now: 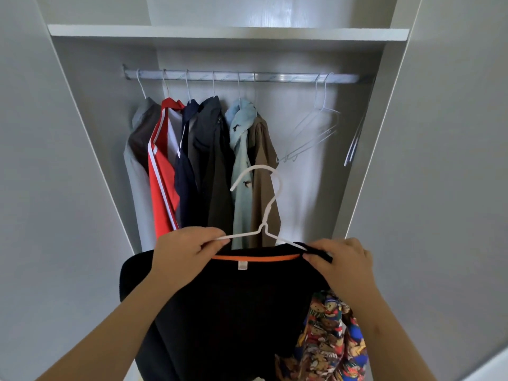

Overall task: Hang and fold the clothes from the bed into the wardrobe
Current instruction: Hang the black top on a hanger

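A black shirt with an orange neck band hangs in front of me on a white wire hanger, whose hook points up and left, below the rail. My left hand grips the hanger's left shoulder and the shirt's collar. My right hand pinches the collar's right side over the hanger's other shoulder. The open wardrobe's metal rail runs across above.
Several garments hang on the rail's left half: grey, red, navy, dark, light blue, brown. Empty wire hangers hang at its right end. A bear-print cloth lies low right. A white shelf tops the wardrobe; doors flank both sides.
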